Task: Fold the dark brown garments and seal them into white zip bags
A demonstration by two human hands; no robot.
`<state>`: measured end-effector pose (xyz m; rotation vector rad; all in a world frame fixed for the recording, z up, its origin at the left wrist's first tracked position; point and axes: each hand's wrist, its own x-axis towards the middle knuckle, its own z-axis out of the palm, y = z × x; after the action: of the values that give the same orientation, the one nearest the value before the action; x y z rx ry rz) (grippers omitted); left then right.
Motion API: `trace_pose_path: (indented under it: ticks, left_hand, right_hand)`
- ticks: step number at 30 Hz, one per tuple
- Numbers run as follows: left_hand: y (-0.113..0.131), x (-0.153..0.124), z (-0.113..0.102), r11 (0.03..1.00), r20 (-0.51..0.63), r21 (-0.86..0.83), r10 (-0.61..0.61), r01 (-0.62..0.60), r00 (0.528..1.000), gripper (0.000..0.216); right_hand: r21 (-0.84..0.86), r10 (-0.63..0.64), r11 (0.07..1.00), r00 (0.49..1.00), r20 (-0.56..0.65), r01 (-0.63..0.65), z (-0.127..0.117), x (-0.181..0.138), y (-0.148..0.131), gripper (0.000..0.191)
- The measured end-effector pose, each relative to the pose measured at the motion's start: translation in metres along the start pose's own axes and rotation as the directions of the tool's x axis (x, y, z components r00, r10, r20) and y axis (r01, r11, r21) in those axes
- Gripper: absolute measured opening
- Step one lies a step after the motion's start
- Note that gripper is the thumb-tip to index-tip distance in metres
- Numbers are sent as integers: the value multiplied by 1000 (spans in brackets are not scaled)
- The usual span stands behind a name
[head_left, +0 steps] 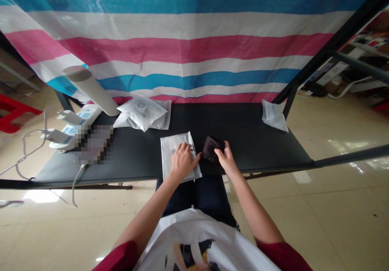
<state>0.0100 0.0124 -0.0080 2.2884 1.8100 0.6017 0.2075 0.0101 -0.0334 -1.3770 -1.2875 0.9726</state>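
Note:
On the black tabletop, close to its front edge, lies a flat, whitish translucent plastic bag with dark lettering. My left hand rests on top of this bag, its thumb spread out to the right and its fingers slightly bent. Just to the right, my right hand grips a small dark, folded piece that looks like soft cloth; its exact kind is unclear. The thumb is on its upper face and the other fingers are at its right side. The dark piece is close to my left thumb.
Several similar plastic bags are piled at the back left, and another bag stands at the right end. A pale bottle, a power strip with plugs, and a blurred-out phone-like device on a cable occupy the left. A striped sheet hangs behind.

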Motion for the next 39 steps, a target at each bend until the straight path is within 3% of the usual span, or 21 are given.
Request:
trace_pose_path:
  ticks: [3,6,9,16,21,27,30,34,36,39]
  left_hand:
    - [-2,0,0,1000,25,-16,-5,5,1000,23]
    - [-10,1,-1,993,61,-113,23,-16,998,13]
    - [-16,1,-2,964,86,-264,69,-44,994,11]
    - [-16,7,-22,868,-75,-496,-36,-6,997,18]
    - [-6,9,-37,845,-70,-533,6,-42,998,23]
    - [8,8,-26,871,-20,-474,132,-126,991,24]
    - [11,9,-26,911,-44,-389,131,-138,990,24]
    - [16,6,-27,943,-69,-293,146,-160,987,24]
    - [20,4,-25,949,-74,-284,121,-137,990,25]
    - [23,1,-21,956,-77,-276,77,-95,994,24]
  right_hand:
    - [155,178,974,982,-57,-167,7,-1,5,35]
    - [270,258,927,965,37,-259,20,-5,3,34]
    - [313,250,906,957,147,-285,35,-8,-2,32]
    - [210,159,952,947,278,-222,38,0,-5,28]
    - [119,93,982,923,373,-147,32,15,-10,30]
    - [116,112,983,968,224,-140,49,32,-8,37]
    - [124,110,982,967,231,-141,62,29,-6,32]
    - [-125,32,992,963,267,1,73,20,-13,17]
    - [-349,38,936,971,238,49,77,17,-20,11]
    - [-567,39,821,983,181,71,79,15,-28,20]
